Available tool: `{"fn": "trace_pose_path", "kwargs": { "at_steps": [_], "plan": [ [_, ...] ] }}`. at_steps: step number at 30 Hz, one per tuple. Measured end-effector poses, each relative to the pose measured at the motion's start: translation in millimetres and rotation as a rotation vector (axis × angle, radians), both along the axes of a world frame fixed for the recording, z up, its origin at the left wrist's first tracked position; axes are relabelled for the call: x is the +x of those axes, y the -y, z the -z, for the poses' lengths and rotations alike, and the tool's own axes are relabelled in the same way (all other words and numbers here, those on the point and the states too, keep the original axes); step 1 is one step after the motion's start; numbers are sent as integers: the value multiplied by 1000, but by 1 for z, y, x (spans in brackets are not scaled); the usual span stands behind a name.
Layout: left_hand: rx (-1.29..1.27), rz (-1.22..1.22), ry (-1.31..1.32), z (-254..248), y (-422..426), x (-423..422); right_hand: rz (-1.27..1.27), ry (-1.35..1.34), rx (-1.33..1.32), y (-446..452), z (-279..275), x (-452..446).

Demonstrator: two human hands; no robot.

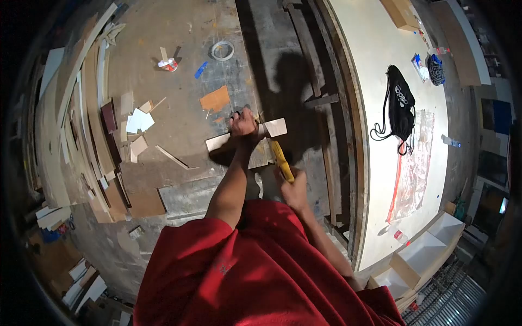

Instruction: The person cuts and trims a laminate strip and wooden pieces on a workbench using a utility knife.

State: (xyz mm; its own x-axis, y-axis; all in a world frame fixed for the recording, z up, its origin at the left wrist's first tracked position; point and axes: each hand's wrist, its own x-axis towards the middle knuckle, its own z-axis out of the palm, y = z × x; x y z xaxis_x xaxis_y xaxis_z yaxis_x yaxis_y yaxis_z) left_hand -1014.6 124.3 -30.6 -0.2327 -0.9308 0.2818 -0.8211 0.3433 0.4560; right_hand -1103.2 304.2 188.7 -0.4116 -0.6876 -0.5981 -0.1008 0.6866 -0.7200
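A narrow pale wood strip (276,127) lies across the right edge of the worktable, its right end sticking out past the edge. My left hand (244,124) presses down on the middle of the strip, fingers bent over it. In my right hand (294,187) is a saw with a yellow handle (281,161), held below the strip. The handle points up toward the strip, and its thin blade is hard to make out near the wood. An orange-brown rectangular piece (215,99) lies just beyond my left hand.
On the worktable (179,130) are a tape roll (222,50), a red-and-white cup (168,64), white scraps (140,120) and long wood strips at left. A dark gap separates it from a pale board (375,81) bearing a black drawstring bag (401,106).
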Motion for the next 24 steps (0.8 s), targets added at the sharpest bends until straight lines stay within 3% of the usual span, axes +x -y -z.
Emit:
{"fn": "trace_pose_path", "kwargs": {
  "at_steps": [3, 8, 12, 14, 20, 24],
  "plan": [
    [-6, -26, -9, 0, 1, 0, 87, 83, -135, -30, -24, 2],
    [38, -19, 20, -2, -5, 2, 118, 20, -106, 4, 17, -7],
    [48, -13, 1, -10, -2, -1, 2, -9, -13, 4, 3, -7],
    [12, -28, 19, -7, -3, 2, 186, 78, -101, -7, -1, -5],
    [163, -16, -39, -18, 0, 2, 196, 49, -154, -7, 19, -17],
    [181, -37, 66, -12, 1, 4, 165, 30, -180, -7, 26, -9]
  ]
}}
